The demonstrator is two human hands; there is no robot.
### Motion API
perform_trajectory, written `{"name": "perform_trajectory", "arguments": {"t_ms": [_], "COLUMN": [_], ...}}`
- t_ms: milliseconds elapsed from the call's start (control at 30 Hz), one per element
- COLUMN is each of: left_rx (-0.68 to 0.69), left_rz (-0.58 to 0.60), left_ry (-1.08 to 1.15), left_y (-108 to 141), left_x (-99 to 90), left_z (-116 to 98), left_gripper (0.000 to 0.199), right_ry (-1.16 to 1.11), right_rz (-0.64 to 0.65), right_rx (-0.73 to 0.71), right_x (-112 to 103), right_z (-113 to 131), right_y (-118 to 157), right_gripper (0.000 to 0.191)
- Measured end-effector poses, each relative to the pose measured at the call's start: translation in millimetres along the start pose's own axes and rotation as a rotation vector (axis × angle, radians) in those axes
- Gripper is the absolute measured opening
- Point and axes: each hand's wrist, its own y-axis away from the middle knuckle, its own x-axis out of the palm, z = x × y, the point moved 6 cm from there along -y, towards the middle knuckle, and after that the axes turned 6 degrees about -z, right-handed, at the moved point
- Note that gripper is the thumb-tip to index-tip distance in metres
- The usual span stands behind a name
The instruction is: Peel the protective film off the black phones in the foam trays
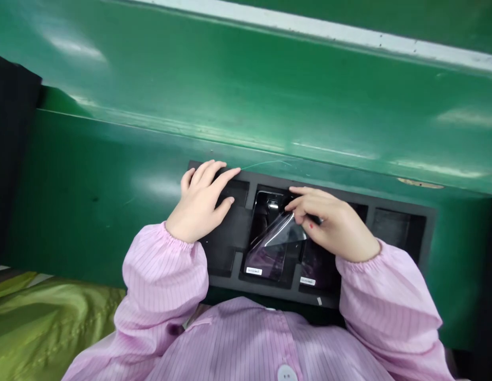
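Note:
A dark foam tray (246, 216) with several compartments lies in front of me. In one compartment sits a black glossy panel (262, 214) with a white label at its lower edge. My right hand (325, 218) pinches the upper corner of a clear film (283, 233), which is folded back diagonally over that panel. Fingers spread, my left hand (202, 203) rests over the tray's upper left part and holds nothing. Partly under my right hand and sleeve, another dark panel (317, 262) with a white label lies in the neighbouring compartment.
The tray lies on a green surface (91, 196) with a raised green ledge behind it. A dark block (11, 137) stands at the far left, and yellow-green cloth (59, 323) shows at the lower left. Dark shapes edge the right side.

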Motion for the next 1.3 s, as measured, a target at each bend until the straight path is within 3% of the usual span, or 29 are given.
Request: {"name": "perform_trajectory", "arguments": {"t_ms": [233, 433, 633, 900, 1067, 1200, 1300], "left_rx": [0.023, 0.067, 0.078, 0.058, 0.053, 0.055, 0.085], "left_rz": [0.018, 0.085, 0.089, 0.021, 0.051, 0.033, -0.011], "left_ry": [-0.051, -0.078, -0.127, -0.186, -0.180, -0.106, -0.062], "left_y": [3, 11, 16, 18, 14, 18, 20], "left_x": [-0.2, 7.7, 19.5, 25.9, 23.4, 22.5, 17.8], "left_z": [-4, -13, -17, -17, -21, -21, -19], "left_gripper": [0.061, 0.099, 0.125, 0.129, 0.120, 0.118, 0.121], "right_ry": [0.026, -0.092, -0.106, -0.048, -0.030, 0.065, 0.138], "right_rz": [0.145, 0.215, 0.073, -0.052, -0.024, -0.082, -0.240], "right_rx": [0.046, 0.044, -0.022, -0.085, -0.112, -0.028, 0.102], "right_x": [4, 15, 28, 38, 42, 27, -7], "right_z": [20, 39, 60, 74, 68, 50, 43], "right_y": [10, 15, 11, 10, 14, 8, 9], "right_gripper": [0.016, 0.024, 0.026, 0.025, 0.026, 0.027, 0.031]}}
